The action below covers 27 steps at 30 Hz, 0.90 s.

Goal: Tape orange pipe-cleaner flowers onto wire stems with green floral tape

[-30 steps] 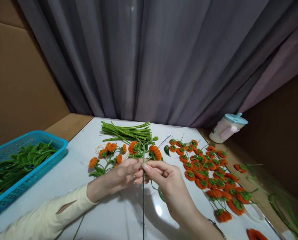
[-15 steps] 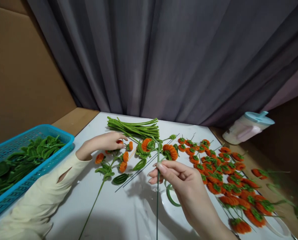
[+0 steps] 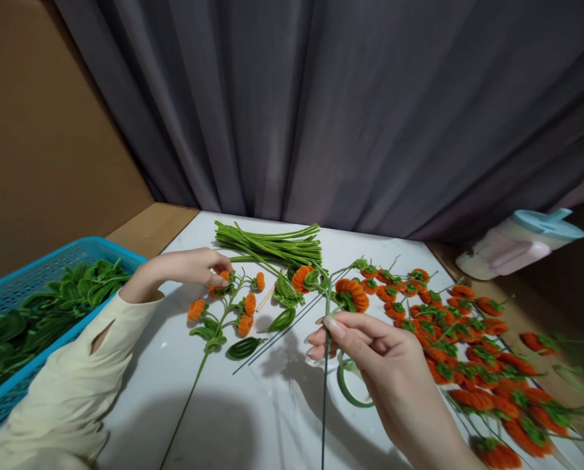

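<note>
Between thumb and fingers, my right hand (image 3: 370,346) pinches an upright green stem (image 3: 325,391) topped by orange pumpkin-like flowers (image 3: 351,296) and a thin curved shoot. My left hand (image 3: 204,267) reaches over the table at the left, its curled fingertips at an orange flower (image 3: 219,285) on a finished-looking branch (image 3: 213,333) that lies on the white table (image 3: 198,424). Whether the fingers grip that flower is hard to make out. Loose green leaves (image 3: 243,348) lie between the hands. A green tape roll (image 3: 353,395) is partly behind my right hand.
A blue basket (image 3: 138,261) of green leaves stands at the left. Green stems (image 3: 272,245) lie bundled at the back. Many orange flowers (image 3: 468,352) cover the right side, with a lidded cup (image 3: 507,248) behind them. Dark wires (image 3: 282,333) lie in the middle.
My left hand has moved left and down onto the flower of the lying branch. My right hand still holds the stem. The view has shifted slightly, so most things appear farther right.
</note>
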### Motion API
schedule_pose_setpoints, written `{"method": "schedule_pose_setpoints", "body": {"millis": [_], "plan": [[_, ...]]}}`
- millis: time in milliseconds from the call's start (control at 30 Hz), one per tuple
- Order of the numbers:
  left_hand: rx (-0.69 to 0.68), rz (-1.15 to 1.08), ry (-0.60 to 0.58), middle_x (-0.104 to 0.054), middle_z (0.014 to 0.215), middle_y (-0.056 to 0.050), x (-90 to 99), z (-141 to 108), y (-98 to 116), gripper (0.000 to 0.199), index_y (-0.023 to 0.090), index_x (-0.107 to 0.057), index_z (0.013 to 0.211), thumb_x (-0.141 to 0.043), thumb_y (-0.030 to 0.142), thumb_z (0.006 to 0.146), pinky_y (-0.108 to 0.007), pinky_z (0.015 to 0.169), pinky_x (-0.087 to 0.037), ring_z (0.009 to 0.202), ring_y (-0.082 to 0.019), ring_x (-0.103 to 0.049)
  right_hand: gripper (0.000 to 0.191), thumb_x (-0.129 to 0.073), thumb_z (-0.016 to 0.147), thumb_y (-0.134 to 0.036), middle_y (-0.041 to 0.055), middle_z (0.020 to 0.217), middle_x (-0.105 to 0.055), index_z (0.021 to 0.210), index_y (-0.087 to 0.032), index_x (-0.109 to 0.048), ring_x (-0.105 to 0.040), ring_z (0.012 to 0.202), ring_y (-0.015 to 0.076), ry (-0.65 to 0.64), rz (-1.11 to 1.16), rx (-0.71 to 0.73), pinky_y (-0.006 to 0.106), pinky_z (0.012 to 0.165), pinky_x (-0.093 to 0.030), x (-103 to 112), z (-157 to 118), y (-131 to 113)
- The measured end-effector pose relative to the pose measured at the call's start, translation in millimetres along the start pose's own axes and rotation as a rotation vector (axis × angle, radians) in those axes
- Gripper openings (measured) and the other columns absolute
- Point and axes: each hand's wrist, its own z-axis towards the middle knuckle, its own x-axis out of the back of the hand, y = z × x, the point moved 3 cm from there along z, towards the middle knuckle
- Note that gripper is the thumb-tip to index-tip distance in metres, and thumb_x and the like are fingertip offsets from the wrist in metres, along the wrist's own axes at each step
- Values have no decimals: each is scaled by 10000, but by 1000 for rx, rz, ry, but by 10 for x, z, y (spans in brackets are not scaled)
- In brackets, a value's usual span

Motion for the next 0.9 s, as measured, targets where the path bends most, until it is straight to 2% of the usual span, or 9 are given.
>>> {"method": "schedule_pose_setpoints", "body": {"millis": [100,167,233,333,400,467,600,767,900], "plan": [[-65,-121,173,-680,1057,-44,150,-76,206,406,178,-645,1037,-491,486,822,-248,790,-448,935,-200,-606,139,-689,807,-319,57,760,-741,794,-192,-742,-675,682,144,-1,-23,-7,225,672,-516,1,7,7],[-138,-246,328,-663,1108,-37,307,-154,462,450,186,-626,1083,-487,527,825,-246,813,-453,987,-198,-597,142,-688,807,-322,57,762,-740,794,-190,-740,-675,685,145,2,-23,-9,231,679,-516,-9,11,5],[-209,-362,470,-680,1049,-25,473,-237,774,431,193,-631,1053,-501,532,820,-241,772,-466,951,-189,-611,144,-692,801,-323,55,752,-740,786,-186,-736,-674,673,144,13,-22,-5,234,673,-514,-27,7,-3],[-345,-258,566,-670,756,-5,636,-337,1274,354,168,-659,861,-546,497,799,-210,581,-425,683,-143,-602,159,-692,798,-328,57,729,-740,769,-175,-724,-671,654,140,33,-39,6,233,656,-498,-57,-8,-22],[-480,-51,561,-605,592,18,641,-385,1570,275,168,-653,710,-569,416,793,-204,506,-355,536,-103,-532,168,-689,799,-332,59,729,-741,767,-168,-715,-666,644,136,41,-47,14,235,649,-484,-71,-17,-37],[-566,148,495,-561,511,19,564,-405,1778,265,171,-632,603,-552,322,805,-222,473,-305,452,-86,-472,170,-687,796,-328,60,734,-742,768,-162,-708,-655,633,132,40,-43,19,235,642,-475,-78,-23,-54],[-570,330,445,-507,450,7,392,-398,1951,270,180,-564,502,-544,193,771,-273,445,-267,364,-93,-382,163,-672,796,-305,42,675,-720,755,-152,-709,-613,610,122,30,-37,30,232,627,-467,-86,-42,-84],[-683,193,322,-459,386,31,224,-361,2058,302,198,-449,412,-610,94,646,-291,427,-268,321,-77,-348,177,-626,815,-262,0,574,-663,694,-166,-712,-564,595,120,37,-55,89,228,602,-446,-78,-78,-83],[-536,-215,248,-455,362,19,134,-221,2017,335,212,-439,353,-645,112,598,-311,447,-302,335,-98,-377,131,-621,786,-206,-4,551,-649,699,-168,-711,-587,597,146,33,-28,93,256,607,-453,-72,-82,-52]]}}
